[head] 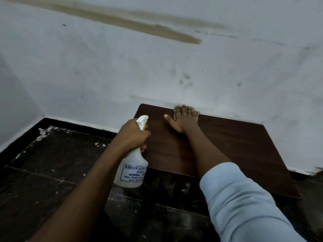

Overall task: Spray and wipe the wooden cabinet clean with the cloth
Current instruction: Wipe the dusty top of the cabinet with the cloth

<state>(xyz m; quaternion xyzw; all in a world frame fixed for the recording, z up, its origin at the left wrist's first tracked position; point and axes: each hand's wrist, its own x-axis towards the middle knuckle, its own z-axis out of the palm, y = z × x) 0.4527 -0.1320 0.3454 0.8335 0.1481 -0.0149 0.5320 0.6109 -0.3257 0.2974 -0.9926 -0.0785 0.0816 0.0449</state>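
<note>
**Wiping along the back edge, bottle at the ready**

The stained white wall (104, 75) fills most of what I can see, meeting a dark, dusty floor (52, 163) strewn with white debris. Against the wall stands the wooden cabinet (236, 145), its brown top facing up.

The spray bottle (132, 170) hangs just off the cabinet's left edge. The left hand (132, 135) is wrapped round its neck with a finger at the trigger and the nozzle aimed across the top.

The right hand (183, 122), reaching out of a pale blue sleeve (244, 198), lies flat with straight fingers at the far edge. It presses down on what looks like the cloth (175, 114), mostly hidden beneath the fingers.

To do this well, I'd say keep the palm flat and the pressure even. Draw the cloth in overlapping passes along the grain from the wall side forward. Spray ahead of the cloth, not onto the hand.
</note>
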